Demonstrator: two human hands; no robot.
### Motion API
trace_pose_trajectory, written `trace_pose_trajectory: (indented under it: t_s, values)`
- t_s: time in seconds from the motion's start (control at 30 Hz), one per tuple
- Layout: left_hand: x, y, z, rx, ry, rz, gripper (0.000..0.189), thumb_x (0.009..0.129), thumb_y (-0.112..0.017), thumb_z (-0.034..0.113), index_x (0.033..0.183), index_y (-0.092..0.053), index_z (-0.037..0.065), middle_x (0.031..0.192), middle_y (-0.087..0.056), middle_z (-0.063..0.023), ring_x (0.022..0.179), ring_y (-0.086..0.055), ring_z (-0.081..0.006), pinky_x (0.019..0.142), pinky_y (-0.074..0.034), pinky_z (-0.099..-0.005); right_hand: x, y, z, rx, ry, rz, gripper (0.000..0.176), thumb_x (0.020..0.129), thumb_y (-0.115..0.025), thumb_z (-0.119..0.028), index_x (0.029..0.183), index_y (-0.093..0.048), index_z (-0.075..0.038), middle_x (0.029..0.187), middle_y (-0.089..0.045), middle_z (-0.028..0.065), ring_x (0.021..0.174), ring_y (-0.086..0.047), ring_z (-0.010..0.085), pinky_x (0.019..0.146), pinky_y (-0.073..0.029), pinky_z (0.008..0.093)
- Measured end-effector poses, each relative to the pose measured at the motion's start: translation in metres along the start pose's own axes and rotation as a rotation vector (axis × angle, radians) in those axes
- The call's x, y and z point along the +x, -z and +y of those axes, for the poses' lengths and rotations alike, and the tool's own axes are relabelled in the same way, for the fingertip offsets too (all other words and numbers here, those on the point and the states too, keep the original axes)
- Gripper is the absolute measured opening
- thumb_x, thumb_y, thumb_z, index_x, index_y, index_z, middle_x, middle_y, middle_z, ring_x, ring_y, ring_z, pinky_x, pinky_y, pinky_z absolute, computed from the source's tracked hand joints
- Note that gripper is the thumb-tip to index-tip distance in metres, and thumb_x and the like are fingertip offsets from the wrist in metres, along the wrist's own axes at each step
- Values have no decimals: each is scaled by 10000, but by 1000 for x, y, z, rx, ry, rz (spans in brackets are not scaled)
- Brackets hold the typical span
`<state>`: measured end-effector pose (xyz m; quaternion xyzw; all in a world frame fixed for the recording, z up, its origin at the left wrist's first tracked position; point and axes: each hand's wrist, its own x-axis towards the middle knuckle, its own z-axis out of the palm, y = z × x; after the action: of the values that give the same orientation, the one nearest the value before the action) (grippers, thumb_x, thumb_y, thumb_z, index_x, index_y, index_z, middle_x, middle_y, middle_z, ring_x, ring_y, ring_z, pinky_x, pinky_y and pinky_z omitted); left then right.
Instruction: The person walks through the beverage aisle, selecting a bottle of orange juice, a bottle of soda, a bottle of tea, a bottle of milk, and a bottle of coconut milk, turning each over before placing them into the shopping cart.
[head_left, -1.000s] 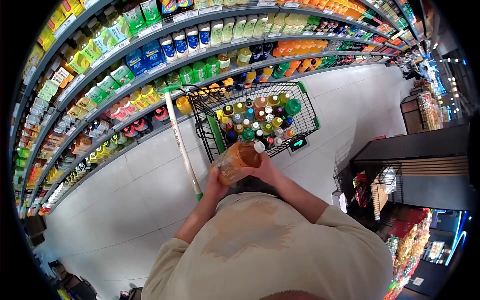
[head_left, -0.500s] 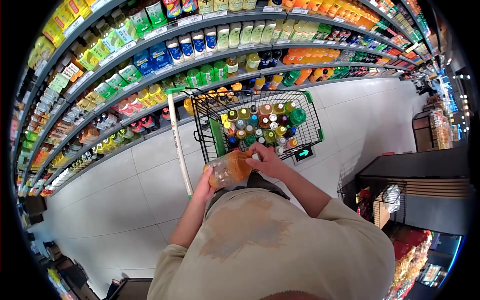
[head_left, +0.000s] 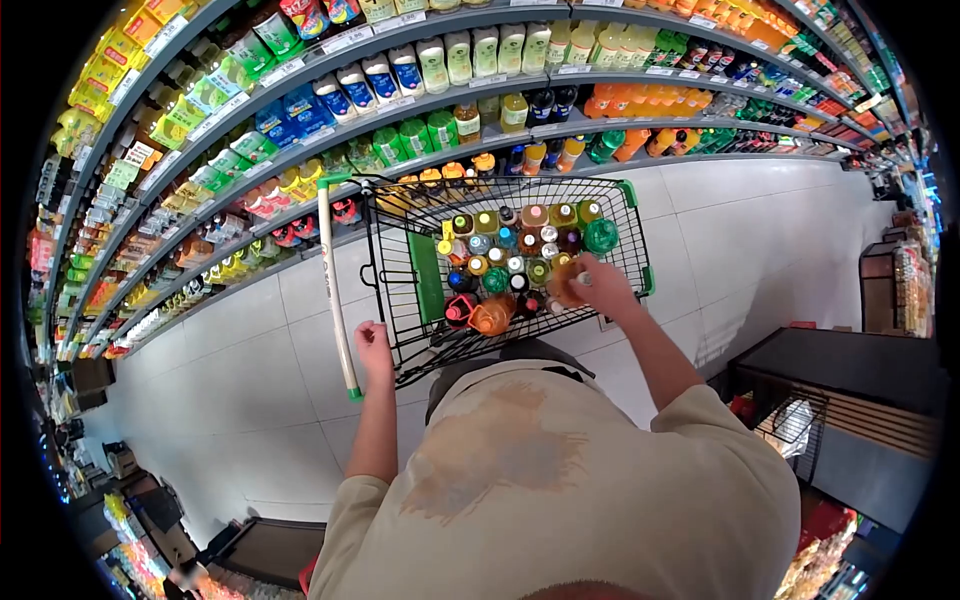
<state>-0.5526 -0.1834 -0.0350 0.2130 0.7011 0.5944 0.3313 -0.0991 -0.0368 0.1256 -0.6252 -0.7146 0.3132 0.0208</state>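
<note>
Right hand (head_left: 597, 287) fingers clamp an amber drink bottle (head_left: 565, 283) at the shopping cart's (head_left: 385, 285) five o'clock corner. It is probably full, heavy and slick, so best gripped below the cap. Left hand (head_left: 372, 343) fingers curl together, empty, at seven o'clock.

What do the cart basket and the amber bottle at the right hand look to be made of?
Cart basket: dark coated metal wire, judging by its thin open grid. The green corner trim looks like plastic. Amber bottle: probably clear plastic, since the liquid's colour shows through, though glass cannot be ruled out.
</note>
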Motion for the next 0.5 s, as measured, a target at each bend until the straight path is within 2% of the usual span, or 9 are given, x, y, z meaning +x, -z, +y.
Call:
trace_pose_trajectory:
  t_s: [0.07, 0.1, 0.13, 0.2, 0.23, 0.33, 0.37, 0.43, 0.5]
  values:
    - [0, 16, -27, 216, 274, 44, 293, 888, -716, 233, 1057, -551, 59, 878, -551, -12, 715, -487, -93, 650, -426, -249, 9, 1, 45, -10, -32, 27, 341, 835, -689, -307, 1093, -575, -117, 938, -697, 149, 880, -672, 367, 743, -530, 456]
    - [-13, 13, -13, 218, 428, 11, 347, 887, -711, 355, 1048, -567, 83, 865, -558, -10, 659, -519, -103, 580, -420, -264, 12, -1, 67, -23, -66, 66, 332, 835, -699, -275, 1090, -581, -98, 978, -698, 142, 902, -670, 360, 759, -529, 451]
    - [-17, 12, -8, 225, 430, 13, 347, 887, -711, 355, 1048, -567, 83, 865, -558, -10, 659, -519, -103, 580, -420, -264, 16, -3, 91, -18, -68, 60, 332, 835, -699, -275, 1090, -581, -98, 978, -698, 142, 902, -670, 360, 759, -529, 451]
    - [-21, 11, -3, 277, 592, -127, 389, 881, -681, 431, 1036, -558, 96, 901, -605, -19, 713, -620, -148, 558, -427, -290, 22, -8, 132, 70, -86, 145, 347, 829, -702, -245, 1111, -577, -87, 996, -699, 143, 922, -667, 359, 782, -527, 448]
    - [-20, 11, -8, 318, 576, -129, 400, 886, -666, 440, 1060, -561, 95, 917, -628, -28, 737, -639, -163, 574, -446, -303, 24, -12, 146, 67, -166, 138, 361, 821, -710, -229, 1121, -576, -81, 1003, -701, 141, 930, -666, 365, 789, -530, 448]
    - [-22, 9, -10, 354, 587, -113, 396, 891, -662, 434, 1070, -567, 93, 937, -647, -42, 730, -637, -161, 590, -462, -305, 33, -33, 190, 39, -218, 198, 369, 817, -703, -260, 1118, -569, -94, 1001, -702, 141, 925, -670, 363, 781, -531, 447]
    - [-26, 7, -8, 352, 563, -87, 369, 909, -651, 440, 1012, -610, 88, 858, -628, -13, 677, -614, -122, 561, -454, -265, 38, -41, 202, 42, -212, 188, 369, 817, -703, -260, 1118, -569, -94, 1001, -702, 141, 925, -670, 363, 781, -531, 447]
    - [-29, 9, -11, 365, 547, -82, 353, 916, -644, 425, 1012, -610, 87, 849, -631, -10, 676, -612, -118, 559, -452, -264, 46, -55, 219, -23, -369, 126, 388, 815, -680, -304, 1131, -561, -113, 1001, -702, 145, 932, -675, 354, 782, -533, 447]
    - [-30, 11, -12, 369, 525, -99, 271, 943, -629, 357, 1011, -606, 96, 833, -638, 0, 675, -605, -104, 552, -444, -256, 52, -67, 233, -32, -419, 104, 395, 814, -667, -320, 1139, -560, -121, 1009, -703, 142, 942, -677, 345, 789, -534, 448]
